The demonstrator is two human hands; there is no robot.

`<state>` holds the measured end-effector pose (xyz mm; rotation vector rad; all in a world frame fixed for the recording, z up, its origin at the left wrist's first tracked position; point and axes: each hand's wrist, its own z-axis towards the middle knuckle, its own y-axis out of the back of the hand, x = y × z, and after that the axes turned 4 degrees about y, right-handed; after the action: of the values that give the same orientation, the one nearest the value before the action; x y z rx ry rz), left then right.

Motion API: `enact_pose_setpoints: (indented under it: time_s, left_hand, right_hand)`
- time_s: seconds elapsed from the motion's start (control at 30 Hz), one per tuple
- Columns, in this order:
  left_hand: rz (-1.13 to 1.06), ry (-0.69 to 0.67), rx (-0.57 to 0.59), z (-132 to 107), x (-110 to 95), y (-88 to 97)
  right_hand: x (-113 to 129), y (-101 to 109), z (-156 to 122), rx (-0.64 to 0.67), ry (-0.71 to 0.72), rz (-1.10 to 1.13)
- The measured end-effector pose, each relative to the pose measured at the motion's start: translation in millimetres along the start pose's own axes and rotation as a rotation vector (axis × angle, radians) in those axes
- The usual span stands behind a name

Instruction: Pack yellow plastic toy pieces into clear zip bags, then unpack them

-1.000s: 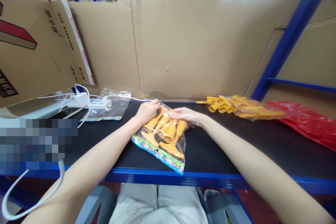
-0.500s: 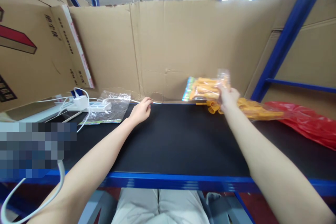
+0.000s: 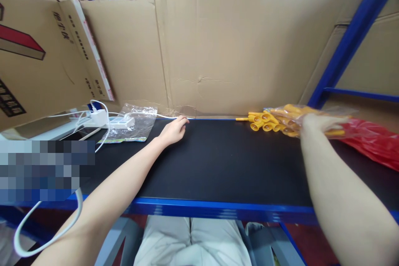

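Note:
My left hand [image 3: 173, 130] rests on the black tabletop [image 3: 218, 162] near the back edge, its fingers loosely bent and holding nothing. At the right, my right hand [image 3: 316, 126] is over a clear bag [image 3: 293, 120] of yellow plastic pieces, its blurred fingers stretched out to the right. The yellow pieces [image 3: 268, 126] have round, cup-like ends that face left. Part of a blue-green label shows behind them. A red plastic bag [image 3: 370, 141] lies just beyond my right hand.
A crumpled clear bag [image 3: 137, 124] lies left of my left hand, beside a white power strip [image 3: 121, 122] with cables. Cardboard [image 3: 218, 50] walls the back and left. A blue post [image 3: 352, 37] stands at the right, and a blue rail [image 3: 199, 208] edges the front.
My right hand has moved right and down, and the packet of yellow pieces it held is no longer in it. The packet's label now shows at the pile. My left hand stays put.

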<state>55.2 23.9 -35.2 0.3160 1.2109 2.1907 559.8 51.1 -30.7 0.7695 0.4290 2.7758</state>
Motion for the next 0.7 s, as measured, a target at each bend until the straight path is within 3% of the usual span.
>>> enact_pose_setpoints:
  time_s: [0.1,0.13,0.3,0.43,0.6,0.7]
  left_hand:
    - [-0.005,-0.008,0.008,0,-1,-0.4]
    - [-0.008,-0.011,0.008,0,-1,-0.5]
    - [-0.001,-0.015,0.026,0,-2,-0.9]
    - [0.075,0.049,0.062,0,-4,2.2]
    - [0.292,0.362,0.103,0,0,11.4]
    - [0.375,0.621,0.139,-1,7,15.0]
  right_hand:
    - [15,13,-7,-0.026,-0.585,0.092]
    - [21,19,-10,-0.036,-0.62,0.088]
    - [41,42,-22,-0.01,-0.437,-0.023]
    - [44,46,-26,0.138,-0.332,-0.065]
    - [51,55,-23,0.401,-0.294,-0.11]
    - [58,61,-25,0.433,-0.238,-0.097]
